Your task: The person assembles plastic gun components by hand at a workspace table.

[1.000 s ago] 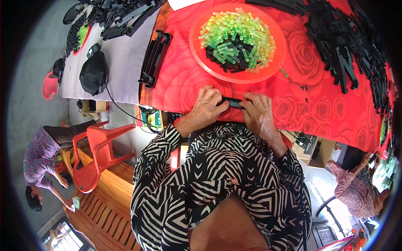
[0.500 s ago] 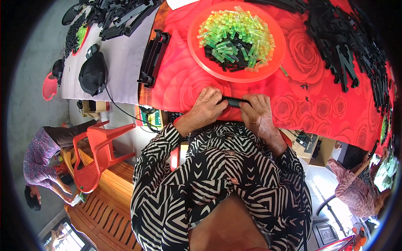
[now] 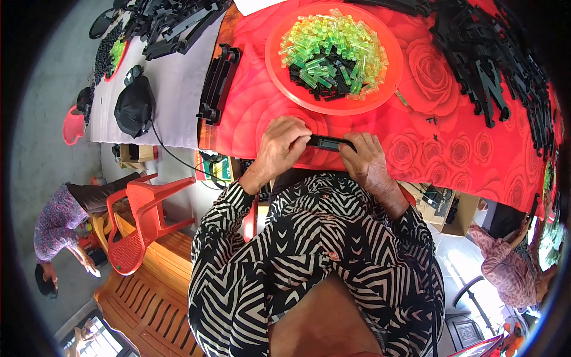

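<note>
Between my two hands is a long, narrow black plastic part (image 3: 326, 143), held over the near edge of the red table. My left hand (image 3: 281, 146) pinches its left end, with thumb and fingers pressed together. At the other end, my right hand (image 3: 365, 159) grips it with the thumb on top and the fingers curled round. A recess shows along the middle of the part, while both ends are hidden by my fingers. Beyond my hands stands a round red tray (image 3: 279, 83) heaped with clear yellow-green tubes (image 3: 330, 41) and small black pieces (image 3: 321, 89).
A longer black plastic frame (image 3: 220, 83) lies left of the tray. Piles of black parts (image 3: 482, 71) cover the right side. One loose tube (image 3: 402, 98) lies beside the tray. A black cap (image 3: 134, 104) sits on the grey cloth, near a red chair (image 3: 140, 223).
My left hand has shifted slightly left, so more of the black part shows between my hands. My right hand keeps its grip. The view has moved a little.
</note>
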A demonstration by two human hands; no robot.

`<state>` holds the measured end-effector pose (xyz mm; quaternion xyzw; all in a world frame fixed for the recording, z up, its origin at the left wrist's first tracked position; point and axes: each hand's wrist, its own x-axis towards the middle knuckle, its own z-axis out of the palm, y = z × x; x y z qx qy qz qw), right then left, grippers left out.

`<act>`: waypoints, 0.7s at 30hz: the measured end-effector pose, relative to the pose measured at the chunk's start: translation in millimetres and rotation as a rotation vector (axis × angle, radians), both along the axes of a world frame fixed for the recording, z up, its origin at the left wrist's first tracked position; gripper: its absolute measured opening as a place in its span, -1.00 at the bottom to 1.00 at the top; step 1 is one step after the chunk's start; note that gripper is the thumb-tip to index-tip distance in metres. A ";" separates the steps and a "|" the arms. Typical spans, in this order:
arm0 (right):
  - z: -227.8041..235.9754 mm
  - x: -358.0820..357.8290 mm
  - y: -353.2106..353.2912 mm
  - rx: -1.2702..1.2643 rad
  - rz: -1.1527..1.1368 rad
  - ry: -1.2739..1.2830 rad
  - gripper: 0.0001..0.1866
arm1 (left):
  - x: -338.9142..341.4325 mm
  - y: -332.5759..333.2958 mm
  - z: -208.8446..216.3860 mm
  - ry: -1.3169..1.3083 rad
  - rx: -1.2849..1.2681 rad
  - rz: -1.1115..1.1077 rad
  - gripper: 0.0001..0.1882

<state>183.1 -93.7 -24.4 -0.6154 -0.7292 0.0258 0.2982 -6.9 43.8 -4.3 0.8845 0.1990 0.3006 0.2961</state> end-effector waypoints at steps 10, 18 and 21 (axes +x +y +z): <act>-4.5 -1.3 -0.2 0.001 0.003 -0.033 -0.81 | 27.5 15.9 3.1 0.559 -0.248 -0.045 -0.73; -4.7 0.3 -0.4 0.007 0.002 -0.036 -0.80 | 40.3 30.1 3.4 0.814 -0.284 -0.174 -0.66; -7.4 0.6 -0.1 0.012 0.005 -0.031 -0.80 | 41.3 29.9 2.3 0.810 -0.251 -0.196 -0.67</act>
